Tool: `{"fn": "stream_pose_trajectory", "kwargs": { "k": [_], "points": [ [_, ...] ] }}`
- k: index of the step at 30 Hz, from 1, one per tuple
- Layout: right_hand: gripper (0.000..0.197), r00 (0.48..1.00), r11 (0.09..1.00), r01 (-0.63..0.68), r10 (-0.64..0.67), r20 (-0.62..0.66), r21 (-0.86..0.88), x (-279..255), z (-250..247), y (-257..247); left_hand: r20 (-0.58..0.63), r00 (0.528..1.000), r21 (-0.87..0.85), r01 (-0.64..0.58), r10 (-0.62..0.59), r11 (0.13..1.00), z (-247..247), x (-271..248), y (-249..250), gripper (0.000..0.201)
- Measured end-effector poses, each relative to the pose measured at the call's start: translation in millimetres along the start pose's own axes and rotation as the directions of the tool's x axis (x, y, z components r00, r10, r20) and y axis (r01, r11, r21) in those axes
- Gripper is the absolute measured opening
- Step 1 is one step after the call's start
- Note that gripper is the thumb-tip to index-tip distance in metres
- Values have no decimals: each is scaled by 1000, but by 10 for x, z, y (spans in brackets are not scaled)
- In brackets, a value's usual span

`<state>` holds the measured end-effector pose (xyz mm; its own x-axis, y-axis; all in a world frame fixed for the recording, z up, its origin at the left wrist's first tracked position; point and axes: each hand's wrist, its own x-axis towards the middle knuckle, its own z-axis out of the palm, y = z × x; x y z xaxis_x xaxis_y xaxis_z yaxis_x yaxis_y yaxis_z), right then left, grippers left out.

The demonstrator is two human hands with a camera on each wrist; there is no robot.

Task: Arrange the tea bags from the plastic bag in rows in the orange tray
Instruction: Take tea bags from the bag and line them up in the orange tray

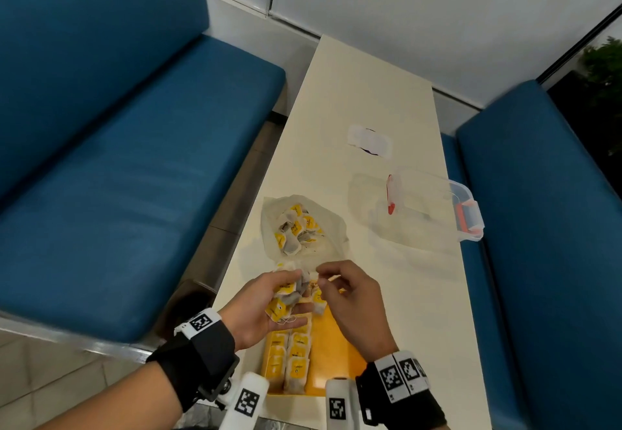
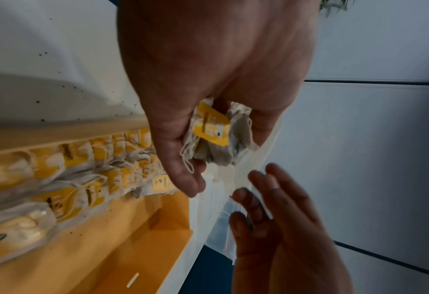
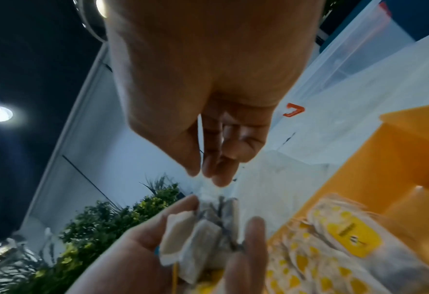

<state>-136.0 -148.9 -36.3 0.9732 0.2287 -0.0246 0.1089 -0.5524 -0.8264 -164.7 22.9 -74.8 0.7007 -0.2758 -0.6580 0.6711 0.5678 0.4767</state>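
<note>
Left hand (image 1: 266, 301), lower centre of head view, cups bunch of tea bags (image 1: 286, 295) as ready supply. Right hand (image 1: 350, 298) beside it, fingertips (image 3: 208, 169) pressed together, apparently picking one bag. Orange tray (image 1: 336, 345) below holds rows; plastic bag (image 1: 303, 224) above, part full.

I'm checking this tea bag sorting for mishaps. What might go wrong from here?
The left hand cups several tea bags loosely above the orange tray; one may slip and disturb the rows already laid there.

Loose strings hang from the bunch, so the right hand might drag out two bags at once.
</note>
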Motion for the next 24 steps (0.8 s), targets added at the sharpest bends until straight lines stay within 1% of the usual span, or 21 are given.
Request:
{"fn": "stream_pose_trajectory", "kwargs": {
  "k": [2, 4, 6, 8, 10, 12, 15, 17, 20, 24],
  "points": [
    [22, 994, 999, 35, -37, 98, 25, 9, 16, -96, 40, 999, 17, 10, -11, 1000, 13, -14, -7, 30],
    [20, 989, 999, 17, -20, 144, 27, 15, 69, -118, 74, 997, 1, 19, -19, 1000, 22, -25, -4, 32],
    [21, 992, 1000, -1, -3, 127, 30, 7, 123, -113, 91, 996, -33, 28, -25, 999, 35, -32, 9, 35],
    [26, 995, 1000, 8, -10, 102, 18, 1, 155, -102, 112, 993, -58, 36, -30, 998, 39, -35, 24, 39],
    [29, 994, 1000, 23, -23, 107, 3, -2, 162, -114, 126, 991, -68, 50, -41, 996, 40, -36, 28, 48],
    [27, 992, 999, 39, -36, 123, -22, -2, 169, -121, 110, 993, -58, 60, -54, 996, 42, -22, 29, 55],
    [26, 985, 992, 95, -82, 151, -79, 3, 166, -99, 80, 994, -68, 84, -78, 994, 41, 3, 18, 54],
    [32, 974, 983, 134, -108, 201, -125, -2, 155, -79, 71, 994, -78, 91, -86, 993, 27, 26, -2, 55],
    [43, 954, 971, 158, -103, 280, -181, -18, 139, -68, 64, 994, -77, 91, -86, 993, 6, 49, -27, 57],
    [43, 944, 960, 166, -89, 317, -224, -38, 126, -83, 59, 995, -75, 89, -84, 993, 17, 59, -44, 54]
  ]
}}
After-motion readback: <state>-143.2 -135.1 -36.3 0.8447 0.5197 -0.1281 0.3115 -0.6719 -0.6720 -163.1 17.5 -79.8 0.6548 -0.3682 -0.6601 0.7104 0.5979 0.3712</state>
